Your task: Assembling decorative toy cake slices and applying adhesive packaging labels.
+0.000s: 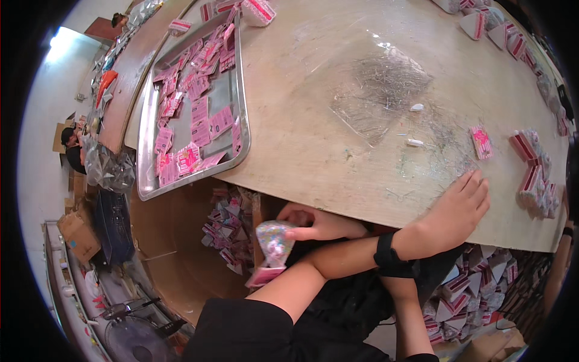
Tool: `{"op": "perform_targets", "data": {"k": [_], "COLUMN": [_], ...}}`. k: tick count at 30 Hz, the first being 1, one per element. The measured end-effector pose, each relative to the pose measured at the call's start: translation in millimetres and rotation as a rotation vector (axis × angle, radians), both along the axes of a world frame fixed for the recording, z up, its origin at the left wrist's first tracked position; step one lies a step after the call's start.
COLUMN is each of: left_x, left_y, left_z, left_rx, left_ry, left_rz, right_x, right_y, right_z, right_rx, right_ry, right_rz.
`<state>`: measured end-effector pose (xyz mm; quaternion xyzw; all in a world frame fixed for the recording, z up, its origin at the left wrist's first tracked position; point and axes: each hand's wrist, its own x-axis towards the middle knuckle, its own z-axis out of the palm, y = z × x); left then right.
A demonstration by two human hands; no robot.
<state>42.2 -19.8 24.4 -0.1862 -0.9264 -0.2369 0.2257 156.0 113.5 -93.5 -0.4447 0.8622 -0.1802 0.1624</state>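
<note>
My arms cross, the left forearm over the right. On the table at the right, my left hand [451, 208], with a black wristband, has its fingers bent together and their tips down at the edge of scattered thin clear plastic fasteners [443, 142]. Whether something tiny is pinched there is hidden. Below the table's edge, my right hand [319, 223] grips a clear wedge-shaped packet [275, 242] with glittery multicoloured contents. A pink card end [265, 276] hangs at its lower side. Just beyond my left fingertips lies a pink printed card [481, 142].
A metal tray [242, 120] of pink cards stands at the left. Under it, a cardboard box [163, 241] holds finished-looking packets. More packets [534, 172] lie at the right and in a heap [470, 289] below. Two small white pieces [415, 143] lie mid-table. A fan [136, 341] stands lower left.
</note>
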Motion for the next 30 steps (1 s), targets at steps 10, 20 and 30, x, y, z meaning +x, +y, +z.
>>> {"op": "perform_targets", "data": {"k": [10, 20, 30], "left_x": [1.1, 3.3, 9.8], "left_y": [-2.9, -10.4, -28.0], "left_z": [3.4, 10.0, 30.9], "left_rx": [0.087, 0.035, 0.1], "left_ry": [-0.059, -0.082, -0.121], "left_rz": [-0.021, -0.055, -0.133], "right_x": [-0.8, 0.9, -59.2], "right_y": [-11.3, -8.3, -15.5], "right_z": [-10.2, 13.0, 80.0], "right_rx": [-0.196, -0.325, -0.222], "right_ry": [-0.758, -1.338, -0.688], "right_rz": [-0.095, -0.398, -0.107]}}
